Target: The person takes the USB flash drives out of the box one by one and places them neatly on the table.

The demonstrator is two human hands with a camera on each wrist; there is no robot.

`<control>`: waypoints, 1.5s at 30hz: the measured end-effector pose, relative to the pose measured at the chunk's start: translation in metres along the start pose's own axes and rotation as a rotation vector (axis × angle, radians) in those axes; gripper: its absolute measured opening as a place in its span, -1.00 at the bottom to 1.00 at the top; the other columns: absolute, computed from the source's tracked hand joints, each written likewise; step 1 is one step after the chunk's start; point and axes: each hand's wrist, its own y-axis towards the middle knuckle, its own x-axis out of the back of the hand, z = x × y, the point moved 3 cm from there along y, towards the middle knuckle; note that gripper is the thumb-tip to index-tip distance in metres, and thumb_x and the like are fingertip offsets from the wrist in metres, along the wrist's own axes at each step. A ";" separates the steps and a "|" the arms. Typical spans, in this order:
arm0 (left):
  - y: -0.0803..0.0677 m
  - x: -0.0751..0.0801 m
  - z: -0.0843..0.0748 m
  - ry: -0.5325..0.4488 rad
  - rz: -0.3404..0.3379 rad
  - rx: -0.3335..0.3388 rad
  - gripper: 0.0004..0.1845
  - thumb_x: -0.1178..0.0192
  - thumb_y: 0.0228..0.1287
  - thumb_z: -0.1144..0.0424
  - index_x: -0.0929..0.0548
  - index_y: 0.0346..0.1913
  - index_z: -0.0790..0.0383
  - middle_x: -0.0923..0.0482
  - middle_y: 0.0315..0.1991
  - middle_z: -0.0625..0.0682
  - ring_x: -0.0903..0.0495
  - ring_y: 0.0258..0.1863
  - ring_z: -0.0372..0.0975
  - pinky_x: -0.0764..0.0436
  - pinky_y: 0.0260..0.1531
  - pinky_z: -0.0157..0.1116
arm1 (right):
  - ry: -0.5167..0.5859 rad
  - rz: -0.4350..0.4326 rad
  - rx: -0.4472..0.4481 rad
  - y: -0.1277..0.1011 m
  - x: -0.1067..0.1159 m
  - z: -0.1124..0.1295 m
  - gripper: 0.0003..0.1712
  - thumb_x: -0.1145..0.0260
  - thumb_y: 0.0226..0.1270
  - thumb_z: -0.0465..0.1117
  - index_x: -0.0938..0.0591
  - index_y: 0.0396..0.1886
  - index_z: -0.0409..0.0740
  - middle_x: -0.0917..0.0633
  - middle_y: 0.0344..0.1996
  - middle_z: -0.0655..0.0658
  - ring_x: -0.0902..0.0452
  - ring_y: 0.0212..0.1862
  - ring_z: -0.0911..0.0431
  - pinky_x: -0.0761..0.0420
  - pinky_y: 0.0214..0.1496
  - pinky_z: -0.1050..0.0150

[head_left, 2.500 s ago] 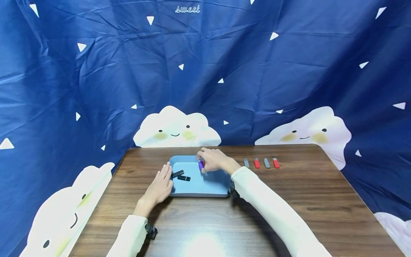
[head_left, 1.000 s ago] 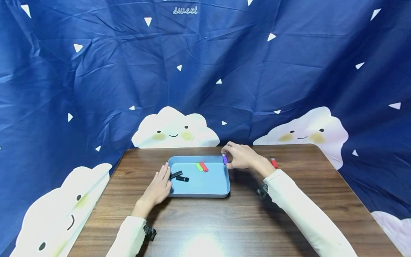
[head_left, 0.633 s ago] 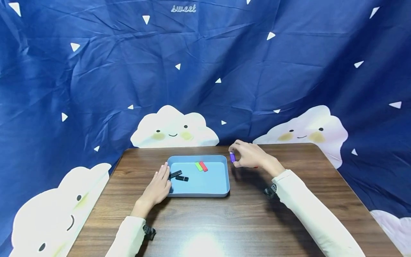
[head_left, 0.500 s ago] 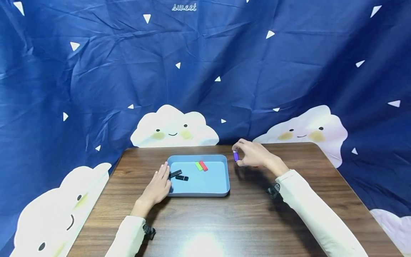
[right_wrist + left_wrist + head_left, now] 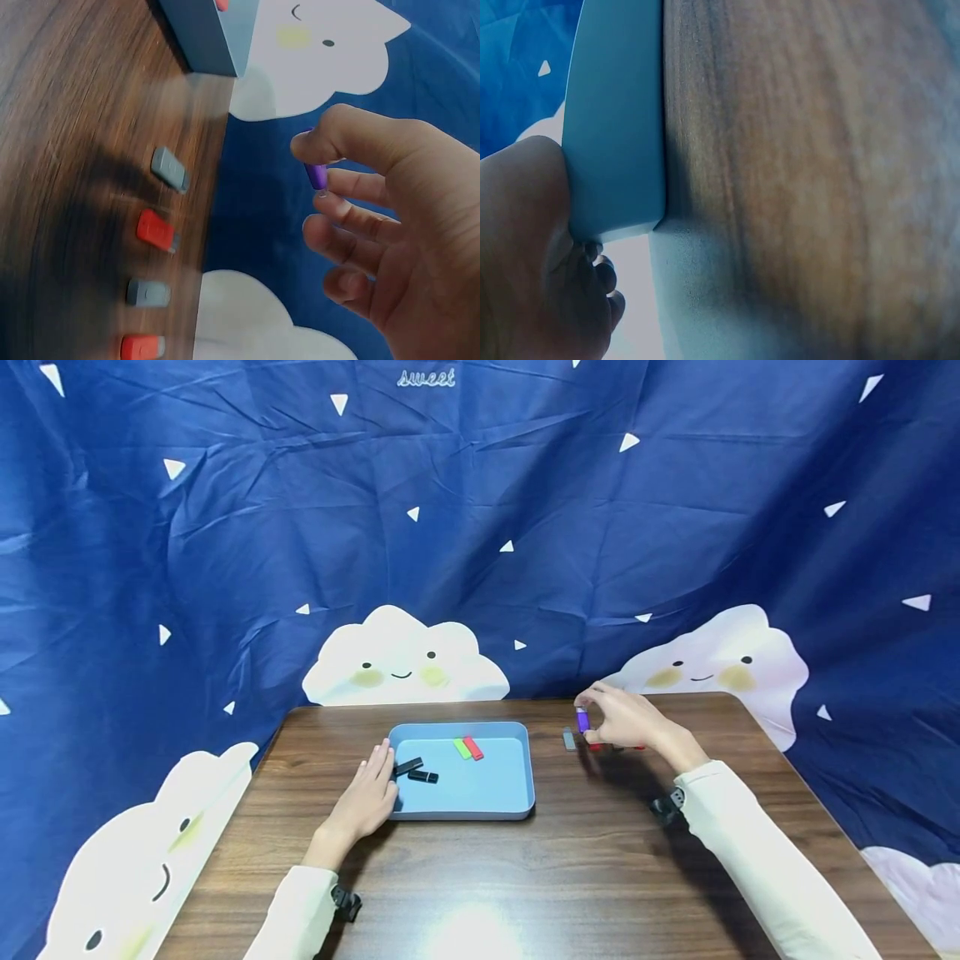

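Observation:
My right hand pinches a purple USB stick between thumb and fingers. In the right wrist view the thumb lies over one end of the purple stick, which is held above the table. Under and beside this hand is a row of USB sticks: a grey one, a red one, another grey one and another red one. My left hand, fingers straight, rests along the left side of a blue tray.
Inside the tray lie two black USB sticks near its left side, and a green one beside a red one toward the back. The wooden table ends behind the row, against a blue cloud-print cloth.
My right hand has lifted the purple USB stick out of the tray and carried it right, past the rim, over the row. The left hand has stayed at the tray.

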 end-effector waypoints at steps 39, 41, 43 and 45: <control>-0.001 -0.001 0.000 0.004 0.006 0.010 -0.32 0.13 0.66 0.23 -0.06 0.67 0.50 0.10 0.75 0.29 0.06 0.74 0.17 -0.03 0.70 0.19 | 0.019 0.047 -0.187 -0.039 0.000 -0.089 -0.32 -0.59 0.06 -0.09 -0.66 0.23 -0.13 -0.59 0.29 -0.29 -0.62 0.23 -0.42 -0.61 0.14 -0.45; 0.000 0.000 0.000 0.006 0.004 0.010 -0.32 0.13 0.66 0.23 -0.06 0.66 0.50 0.10 0.75 0.29 0.05 0.74 0.17 -0.04 0.70 0.19 | 0.018 0.049 -0.193 -0.040 0.000 -0.092 -0.31 -0.59 0.05 -0.09 -0.65 0.23 -0.14 -0.59 0.30 -0.31 -0.62 0.22 -0.44 -0.61 0.12 -0.46; 0.000 0.000 0.000 0.004 -0.001 0.005 -0.32 0.12 0.66 0.24 -0.07 0.66 0.51 0.09 0.74 0.30 0.04 0.73 0.18 -0.05 0.69 0.21 | 0.018 0.052 -0.200 -0.042 0.000 -0.096 -0.31 -0.58 0.06 -0.11 -0.65 0.25 -0.14 -0.58 0.31 -0.33 -0.61 0.22 -0.45 -0.61 0.13 -0.47; 0.000 0.001 0.000 0.004 0.000 0.005 -0.33 0.12 0.66 0.24 -0.07 0.66 0.51 0.09 0.74 0.30 0.04 0.73 0.19 -0.05 0.69 0.21 | 0.022 0.057 -0.207 -0.043 -0.001 -0.100 -0.29 -0.58 0.06 -0.12 -0.64 0.26 -0.17 -0.56 0.33 -0.36 -0.60 0.23 -0.48 -0.61 0.13 -0.48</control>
